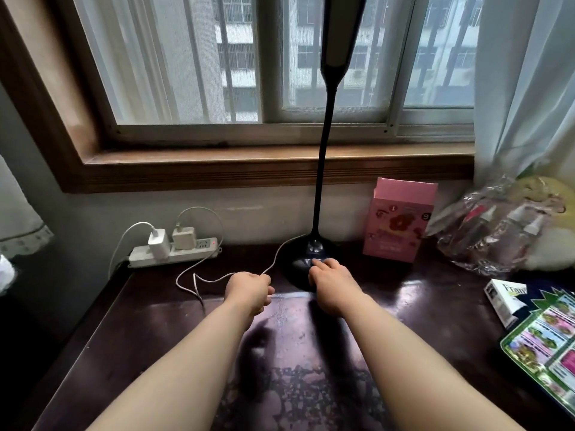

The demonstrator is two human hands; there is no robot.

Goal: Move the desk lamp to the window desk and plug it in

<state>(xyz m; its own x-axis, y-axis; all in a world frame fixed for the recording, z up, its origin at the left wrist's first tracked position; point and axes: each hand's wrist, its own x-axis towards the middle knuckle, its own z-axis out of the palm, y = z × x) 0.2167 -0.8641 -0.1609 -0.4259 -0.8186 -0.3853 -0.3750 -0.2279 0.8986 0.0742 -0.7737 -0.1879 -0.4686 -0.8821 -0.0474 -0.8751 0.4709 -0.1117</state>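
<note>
Upright on the dark counter (420, 306), the black lamp (320, 188) stands at the far side, close under the window (249, 73); its thin neck rises past the sill and its head runs out of the top of the view. Its round base sits just beyond the right hand (331, 283), whose fingertips rest on the near part of that base, the fingers bent and spread rather than closed around anything. From the base's left side a white cord (273, 259) runs down to the left hand (249, 289), which is clenched around it just left of the base. Beyond that fist the cord goes on left in a loose loop lying on the counter, its end resting near the counter's middle left.

Farther left, against the wall, lies a white power strip (174, 253) with two white chargers (183, 237) plugged in, each with its own cable arching up. Right of the lamp a pink box (398, 222) stands by the wall. Farther right sit a clear bag of bottles (494, 231), and nearer, a small white carton (504, 300) beside a green printed sheet (547, 343).
</note>
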